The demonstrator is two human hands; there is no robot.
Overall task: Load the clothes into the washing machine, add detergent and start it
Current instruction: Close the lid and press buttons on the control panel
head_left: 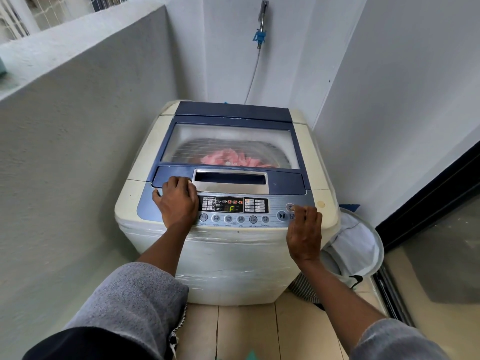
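Pink clothes [233, 158] are lying inside the washing machine [228, 255], lid [285, 179] down. The left hand [178, 201] is resting flat on it. The nearer right hand [305, 232], fingers curled and empty, is hovering just right of the start button [282, 216], perhaps touching the power button [290, 207].

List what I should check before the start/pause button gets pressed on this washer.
1. Lid closed: ok, it lies flat.
2. Clothes loaded: ok, pink fabric shows through the lid window.
3. Power on: ok, the display is lit and shows F.
4. Detergent added: cannot tell, none is in view.
5. Start/pause button reachable: ok, it is uncovered, with the right hand just beside it, near the power button.
6. Left hand off the keys: ok, it rests left of the button row.
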